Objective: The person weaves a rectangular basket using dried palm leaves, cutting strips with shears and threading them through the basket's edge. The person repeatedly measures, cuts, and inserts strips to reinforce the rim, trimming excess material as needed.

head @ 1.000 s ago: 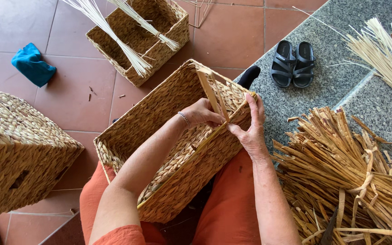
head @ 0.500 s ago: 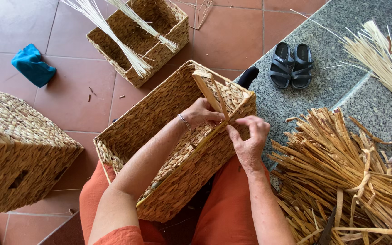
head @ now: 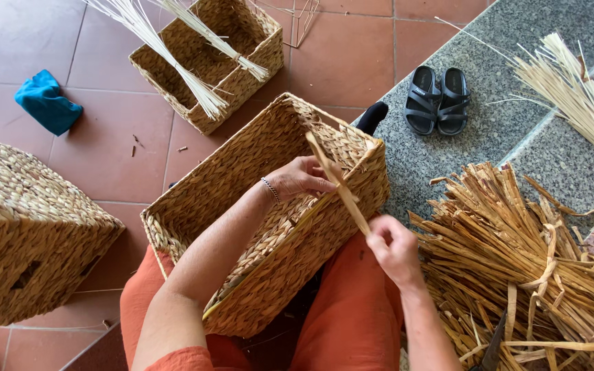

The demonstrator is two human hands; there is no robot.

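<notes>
Woven rectangular basket [head: 242, 206] lies tilted on lap, over orange trousers [head: 352, 323]. Left hand [head: 302, 178] rests on basket's upper rim, fingers curled over weave beside flat straw strip [head: 338, 184]. Right hand [head: 393, 249] has grip closed on lower end of strip, just outside basket's corner; strip runs slanted up across rim. Pile of dry straw [head: 531, 268] lies near right hand on floor. Second basket [head: 204, 58] with pale reeds stands well apart; black sandals [head: 438, 99] on grey stone.
</notes>
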